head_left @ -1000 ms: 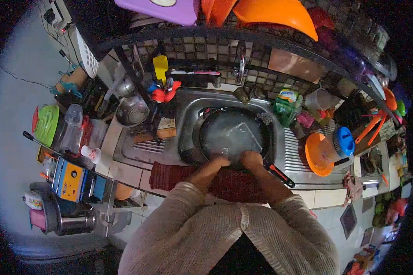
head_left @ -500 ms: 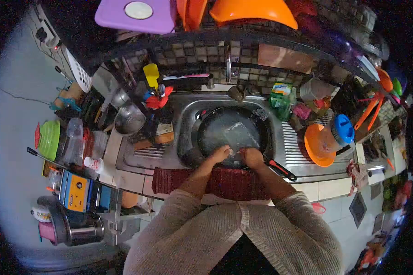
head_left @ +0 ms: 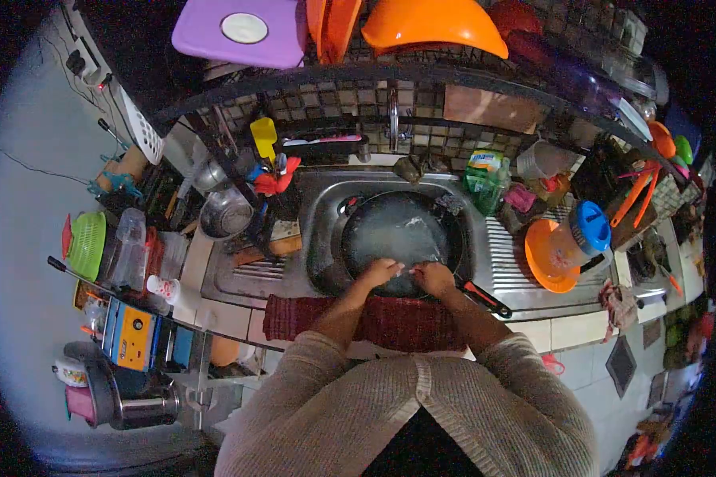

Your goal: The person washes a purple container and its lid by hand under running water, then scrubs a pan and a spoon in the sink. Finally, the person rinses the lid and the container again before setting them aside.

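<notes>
A wide dark frying pan (head_left: 382, 230) lies in the steel sink (head_left: 324, 208); its inside looks wet, with pale reflections. Its black and red handle (head_left: 487, 300) points to the lower right, over the sink edge. My left hand (head_left: 380, 273) is above the near part of the pan, fingers curled and pinched. Close by on its right, my right hand (head_left: 434, 278) is curled too, thumb and fingertips towards the left. Something small and pale shows at the fingertips, but I cannot make out what it is. The hands are slightly apart.
A dark red cloth (head_left: 402, 324) lies along the counter edge under my forearms. The tap (head_left: 394, 119) rises behind the sink. Right of it stand a green pouch (head_left: 485, 179) and a blue-lidded jug (head_left: 582, 237) by an orange plate (head_left: 542, 258). Metal pots (head_left: 225, 213) sit left.
The view has shifted slightly. My hands stay over the near side of the pan, the right one a little further left. The bright reflections in the pan look different.
</notes>
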`<state>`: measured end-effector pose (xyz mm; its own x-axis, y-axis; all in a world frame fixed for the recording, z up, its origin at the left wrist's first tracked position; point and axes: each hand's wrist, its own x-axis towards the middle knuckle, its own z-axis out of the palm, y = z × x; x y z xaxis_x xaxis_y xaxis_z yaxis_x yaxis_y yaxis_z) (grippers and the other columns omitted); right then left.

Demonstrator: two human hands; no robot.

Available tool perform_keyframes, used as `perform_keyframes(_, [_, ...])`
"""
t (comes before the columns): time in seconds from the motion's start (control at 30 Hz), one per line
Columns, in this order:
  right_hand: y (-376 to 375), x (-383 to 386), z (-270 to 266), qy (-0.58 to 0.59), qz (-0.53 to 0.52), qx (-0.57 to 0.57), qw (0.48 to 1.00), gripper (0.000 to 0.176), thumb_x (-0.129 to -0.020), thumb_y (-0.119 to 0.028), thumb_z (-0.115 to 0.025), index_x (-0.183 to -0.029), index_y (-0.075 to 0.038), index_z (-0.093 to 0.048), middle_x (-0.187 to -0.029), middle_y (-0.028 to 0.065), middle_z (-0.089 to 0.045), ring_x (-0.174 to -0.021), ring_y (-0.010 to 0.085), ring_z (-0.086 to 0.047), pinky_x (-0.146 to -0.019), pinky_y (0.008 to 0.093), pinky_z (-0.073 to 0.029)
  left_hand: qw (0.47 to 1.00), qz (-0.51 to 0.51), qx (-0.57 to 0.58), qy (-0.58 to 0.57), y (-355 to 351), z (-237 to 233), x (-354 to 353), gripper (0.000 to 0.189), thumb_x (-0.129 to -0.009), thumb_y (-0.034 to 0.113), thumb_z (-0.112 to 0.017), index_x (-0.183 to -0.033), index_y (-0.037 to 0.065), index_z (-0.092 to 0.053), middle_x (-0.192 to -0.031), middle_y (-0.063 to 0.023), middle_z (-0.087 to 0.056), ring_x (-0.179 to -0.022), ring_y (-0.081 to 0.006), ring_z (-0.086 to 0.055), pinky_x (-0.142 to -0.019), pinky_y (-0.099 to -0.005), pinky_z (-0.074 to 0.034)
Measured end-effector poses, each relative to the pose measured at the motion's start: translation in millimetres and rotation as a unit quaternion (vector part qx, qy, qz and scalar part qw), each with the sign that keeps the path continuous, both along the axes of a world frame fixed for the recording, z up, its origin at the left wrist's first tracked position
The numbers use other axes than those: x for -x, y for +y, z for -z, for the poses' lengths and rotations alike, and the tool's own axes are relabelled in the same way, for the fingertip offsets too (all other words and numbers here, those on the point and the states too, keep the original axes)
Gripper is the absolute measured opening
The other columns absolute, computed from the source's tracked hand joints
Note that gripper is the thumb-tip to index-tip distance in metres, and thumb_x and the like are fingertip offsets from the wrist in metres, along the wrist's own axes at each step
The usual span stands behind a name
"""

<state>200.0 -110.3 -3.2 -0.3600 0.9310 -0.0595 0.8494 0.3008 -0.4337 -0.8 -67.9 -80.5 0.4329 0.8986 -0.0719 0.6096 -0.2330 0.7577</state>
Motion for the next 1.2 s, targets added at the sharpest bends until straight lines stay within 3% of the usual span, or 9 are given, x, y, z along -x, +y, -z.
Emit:
perform_keyframes(0.13, [2.7, -2.3, 5.6, -0.020, 0.006, -0.014, 1.000, 0.023, -0.084, -0.029, -0.046, -0.092, -0.014, -0.062, -0.087, 0.0143, -0.062, -0.080, 0.0351, -0.059, -0.070, 0.0458, -0.046, 0.976, 0.091, 0.058, -0.189, 7.3, 27.9, 3.0, 0.030, -0.087, 0.031, -0.051, -0.080, 0.003, -0.056, -0.061, -0.0069, -0.053, -0.057, -0.0142, -0.053, -0.054, -0.0329, -0.043])
perform_keyframes(0.2, [6.1, -2.5, 3.5, -0.111, -0.005, 0.019, 0.994, 0.023, -0.083, -0.029, -0.046, -0.092, -0.015, -0.062, -0.086, 0.0140, -0.062, -0.079, 0.0345, -0.059, -0.070, 0.0456, -0.046, 0.973, 0.089, 0.100, -0.190, 4.6, 28.1, 0.6, 0.028, -0.086, 0.030, -0.053, -0.081, 0.003, -0.056, -0.061, -0.0061, -0.054, -0.056, -0.0140, -0.053, -0.053, -0.0319, -0.043])
perform_keyframes(0.37, [7.1, -4.8, 8.5, -0.081, 0.000, 0.001, 0.997, 0.024, -0.084, -0.029, -0.045, -0.093, -0.016, -0.062, -0.085, 0.0154, -0.063, -0.078, 0.0345, -0.060, -0.070, 0.0458, -0.047, 0.984, 0.047, 0.133, -0.105, -1.8, 10.8, -1.1, 0.027, -0.084, 0.030, -0.058, -0.080, 0.003, -0.057, -0.064, -0.0064, -0.056, -0.055, -0.0149, -0.053, -0.051, -0.0322, -0.042])
perform_keyframes(0.43, [8.7, -7.2, 16.3, -0.070, -0.005, 0.010, 0.997, 0.024, -0.084, -0.029, -0.045, -0.093, -0.016, -0.062, -0.085, 0.0154, -0.063, -0.079, 0.0343, -0.060, -0.070, 0.0457, -0.047, 0.997, 0.052, -0.009, -0.058, -2.5, 13.5, -0.6, 0.035, -0.085, 0.037, -0.054, -0.077, 0.003, -0.058, -0.065, -0.0086, -0.057, -0.056, -0.0188, -0.054, -0.055, -0.0344, -0.043])
perform_keyframes(0.53, [8.2, -5.7, 14.4, -0.063, -0.037, -0.016, 0.997, 0.024, -0.084, -0.029, -0.044, -0.095, -0.017, -0.063, -0.085, 0.0146, -0.063, -0.078, 0.0333, -0.060, -0.070, 0.0453, -0.047, 0.991, 0.061, -0.041, -0.109, 2.2, 23.1, -1.0, 0.045, -0.086, 0.044, -0.048, -0.074, 0.002, -0.059, -0.063, -0.0114, -0.057, -0.059, -0.0233, -0.055, -0.059, -0.0372, -0.043])
perform_keyframes(0.77, [-2.3, 0.7, -12.6, -0.059, -0.020, 0.019, 0.998, 0.027, -0.086, -0.034, -0.045, -0.098, -0.017, -0.063, -0.086, 0.0143, -0.063, -0.079, 0.0342, -0.060, -0.069, 0.0445, -0.048, 0.997, -0.003, 0.014, -0.074, 2.1, 24.2, -4.6, 0.053, -0.086, 0.050, -0.044, -0.075, 0.001, -0.060, -0.067, -0.0138, -0.058, -0.063, -0.0266, -0.056, -0.064, -0.0382, -0.044])
perform_keyframes(0.97, [4.5, -5.9, 10.4, -0.039, -0.039, -0.016, 0.998, 0.025, -0.084, -0.032, -0.049, -0.094, -0.015, -0.064, -0.086, 0.0139, -0.063, -0.078, 0.0346, -0.060, -0.069, 0.0440, -0.047, 0.991, 0.003, 0.124, -0.043, -3.6, 20.8, -6.3, 0.044, -0.084, 0.046, -0.052, -0.087, 0.003, -0.061, -0.077, -0.0101, -0.062, -0.067, -0.0243, -0.059, -0.065, -0.0372, -0.046])
perform_keyframes(1.03, [8.8, -9.8, 23.9, -0.015, -0.046, -0.027, 0.998, 0.024, -0.083, -0.030, -0.050, -0.092, -0.014, -0.065, -0.085, 0.0136, -0.063, -0.077, 0.0343, -0.060, -0.069, 0.0437, -0.047, 0.997, 0.045, 0.000, -0.068, 0.0, 43.9, -6.3, 0.036, -0.083, 0.041, -0.056, -0.090, 0.005, -0.060, -0.077, -0.0083, -0.061, -0.065, -0.0205, -0.058, -0.060, -0.0363, -0.045])
perform_keyframes(1.2, [11.3, -11.7, 19.9, 0.022, -0.094, -0.025, 0.995, 0.021, -0.080, -0.027, -0.054, -0.086, -0.012, -0.067, -0.084, 0.0127, -0.063, -0.075, 0.0334, -0.060, -0.067, 0.0431, -0.048, 0.983, 0.111, -0.010, -0.148, -3.0, 31.2, -8.3, 0.024, -0.082, 0.028, -0.058, -0.085, 0.005, -0.061, -0.076, -0.0076, -0.061, -0.063, -0.0197, -0.058, -0.055, -0.0350, -0.044])
